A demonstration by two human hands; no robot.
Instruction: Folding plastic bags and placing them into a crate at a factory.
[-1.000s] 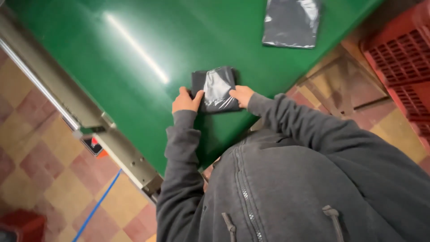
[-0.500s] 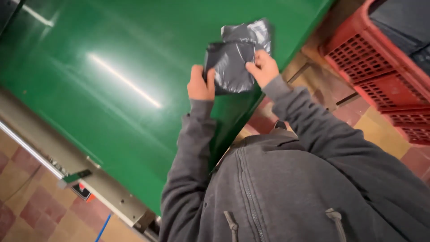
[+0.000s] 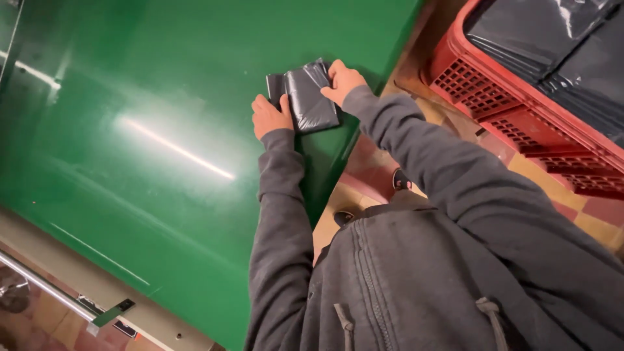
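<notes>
A folded dark grey plastic bag (image 3: pixel 309 97) lies near the right edge of the green table (image 3: pixel 149 130). My left hand (image 3: pixel 270 116) grips its left side. Fingers of my right hand (image 3: pixel 341 81) pinch the bag's upper right corner. Both arms wear grey hoodie sleeves.
A red plastic crate (image 3: pixel 513 110) holding more dark grey bags (image 3: pixel 552 39) stands on the tiled floor to the right of the table. A metal rail (image 3: pixel 45 289) runs along the table's lower left side.
Both hands carried the folded bag toward the table's right edge, closer to the red crate. The view swung right, and the second flat bag on the table is out of sight.
</notes>
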